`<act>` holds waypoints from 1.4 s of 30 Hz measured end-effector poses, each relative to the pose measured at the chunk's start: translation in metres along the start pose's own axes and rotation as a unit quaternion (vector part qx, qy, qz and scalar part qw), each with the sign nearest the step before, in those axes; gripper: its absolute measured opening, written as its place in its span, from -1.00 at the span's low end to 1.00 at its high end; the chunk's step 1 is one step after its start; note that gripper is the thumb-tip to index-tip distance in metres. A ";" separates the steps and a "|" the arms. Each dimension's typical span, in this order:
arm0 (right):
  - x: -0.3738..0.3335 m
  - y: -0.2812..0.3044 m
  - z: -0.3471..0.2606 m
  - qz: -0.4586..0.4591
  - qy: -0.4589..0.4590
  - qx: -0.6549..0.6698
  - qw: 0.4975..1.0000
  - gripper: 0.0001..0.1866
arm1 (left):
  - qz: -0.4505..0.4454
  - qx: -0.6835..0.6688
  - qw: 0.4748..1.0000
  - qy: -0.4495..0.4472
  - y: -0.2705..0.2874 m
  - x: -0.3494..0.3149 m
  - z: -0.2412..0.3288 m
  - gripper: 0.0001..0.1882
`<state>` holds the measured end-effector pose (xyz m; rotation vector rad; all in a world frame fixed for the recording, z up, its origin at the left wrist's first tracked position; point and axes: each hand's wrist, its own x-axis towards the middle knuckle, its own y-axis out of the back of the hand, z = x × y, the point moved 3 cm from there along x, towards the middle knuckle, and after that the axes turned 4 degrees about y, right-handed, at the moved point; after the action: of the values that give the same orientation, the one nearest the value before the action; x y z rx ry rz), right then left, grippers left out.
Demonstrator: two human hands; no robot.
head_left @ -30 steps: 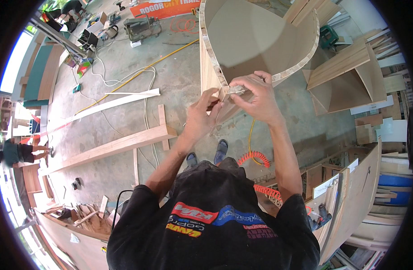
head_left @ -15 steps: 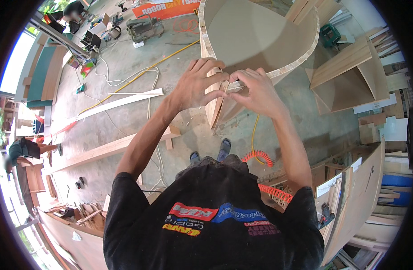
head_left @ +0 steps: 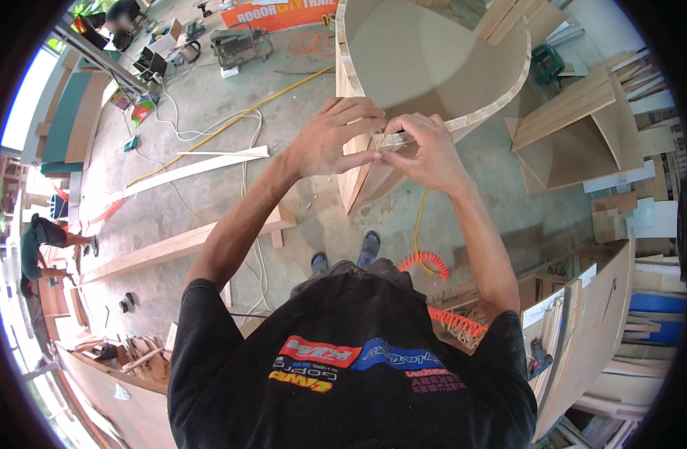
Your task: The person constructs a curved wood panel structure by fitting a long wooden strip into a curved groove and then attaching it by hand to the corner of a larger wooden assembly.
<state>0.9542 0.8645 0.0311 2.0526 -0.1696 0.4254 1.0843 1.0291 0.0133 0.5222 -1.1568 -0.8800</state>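
Both hands meet at the near corner of a large curved wooden piece with a pale inner face and a blotchy, light rim. My left hand comes in over the corner's left side, fingers bent and thumb stretched toward the fingertips of the other hand. Across from it, my right hand has thumb and index finger pinched together at the rim. Whatever lies between the fingertips is too small to make out. Below them, the piece's wooden side panels narrow to a point near the floor.
An open wooden box stands at the right. A long timber beam and white cables lie at the left. An orange coiled hose is near my feet. Another person is at the far left; power tools sit farther off.
My hands stay at the same corner, with only small shifts of the fingers. The view has moved slightly. The person at the far left now bends with an arm reaching down.
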 end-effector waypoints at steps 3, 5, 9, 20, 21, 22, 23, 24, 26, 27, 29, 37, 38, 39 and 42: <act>-0.001 -0.002 0.001 0.012 0.025 -0.001 1.000 -0.65 | -0.006 0.006 1.000 -0.009 0.003 0.000 -0.002 -0.44; -0.001 -0.003 0.001 0.015 0.042 -0.007 0.999 -0.63 | -0.016 0.014 1.000 -0.014 0.002 0.001 -0.004 -0.45; -0.006 -0.001 0.004 0.006 0.050 -0.018 0.999 -0.64 | -0.015 0.036 0.999 -0.017 -0.007 0.000 -0.004 -0.46; -0.007 -0.007 0.004 0.028 0.061 -0.035 0.997 -0.58 | 0.024 0.051 0.998 -0.011 -0.017 -0.007 -0.005 -0.47; -0.006 -0.005 0.003 0.022 0.051 -0.037 0.998 -0.57 | 0.027 0.051 0.998 -0.014 -0.017 -0.007 -0.005 -0.47; -0.005 -0.005 0.002 0.016 0.041 -0.039 0.998 -0.56 | 0.025 0.040 0.999 -0.003 -0.017 -0.007 -0.006 -0.48; -0.004 -0.005 0.002 0.011 0.035 -0.036 0.999 -0.57 | 0.023 0.029 0.999 0.008 -0.017 -0.008 -0.007 -0.50; -0.003 -0.004 0.003 0.005 0.029 -0.033 0.999 -0.58 | 0.021 0.016 0.999 0.019 -0.018 -0.008 -0.009 -0.51; -0.002 -0.005 0.004 -0.006 0.017 -0.027 0.999 -0.60 | 0.022 -0.007 1.000 0.015 -0.018 -0.007 -0.010 -0.47; -0.002 -0.004 0.005 -0.009 0.013 -0.024 1.000 -0.61 | 0.024 -0.017 0.999 0.012 -0.018 -0.006 -0.011 -0.45; -0.003 -0.004 0.007 -0.009 0.017 -0.021 1.000 -0.62 | 0.030 -0.031 0.999 0.009 -0.019 -0.007 -0.013 -0.45; -0.004 -0.006 0.006 -0.010 0.027 -0.040 0.999 -0.61 | 0.027 0.000 1.000 0.017 -0.017 -0.006 -0.006 -0.45; -0.004 -0.006 0.006 -0.008 0.031 -0.040 0.999 -0.60 | 0.024 0.007 1.000 0.017 -0.017 -0.006 -0.005 -0.45; -0.004 -0.006 0.007 -0.006 0.036 -0.039 0.999 -0.60 | 0.022 0.016 0.999 0.019 -0.017 -0.006 -0.005 -0.46; -0.005 -0.006 0.007 -0.001 0.048 -0.034 0.998 -0.60 | 0.040 0.030 0.998 0.022 -0.020 -0.009 -0.003 -0.47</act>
<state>0.9532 0.8614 0.0209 1.9621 -0.1222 0.5083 1.0797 1.0242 -0.0083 0.5382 -1.1583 -0.7626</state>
